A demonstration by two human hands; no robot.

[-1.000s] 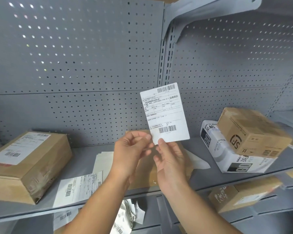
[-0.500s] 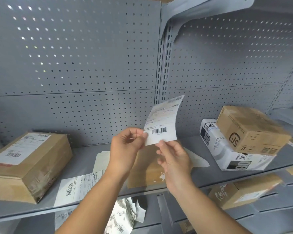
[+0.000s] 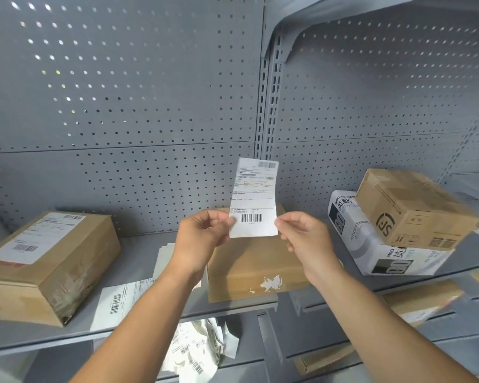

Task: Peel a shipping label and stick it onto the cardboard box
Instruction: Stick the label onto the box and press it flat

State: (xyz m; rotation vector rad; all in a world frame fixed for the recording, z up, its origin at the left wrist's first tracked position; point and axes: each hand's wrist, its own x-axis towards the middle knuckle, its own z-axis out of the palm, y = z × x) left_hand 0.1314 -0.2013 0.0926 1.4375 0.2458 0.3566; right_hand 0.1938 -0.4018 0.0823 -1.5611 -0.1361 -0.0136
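Note:
A white shipping label [image 3: 254, 197] with barcodes at its top and bottom stands upright in the air, held in front of the pegboard. My left hand [image 3: 202, 239] pinches its lower left edge and my right hand [image 3: 304, 236] pinches its lower right edge. Directly below and behind the hands, a plain brown cardboard box [image 3: 257, 266] rests on the grey shelf [image 3: 138, 261], with torn white label scraps on its front face. My hands hide part of its top.
At the left of the shelf is a labelled cardboard box [image 3: 47, 261]. Loose label sheets [image 3: 116, 302] lie between the boxes. At the right, a brown box [image 3: 409, 208] leans on a white package [image 3: 376, 244]. Crumpled backing papers [image 3: 202, 346] lie on the lower shelf.
The label has straightened from a curled, tilted state to upright. My right hand has shifted from under the label to its lower right edge, and both hands are wider apart.

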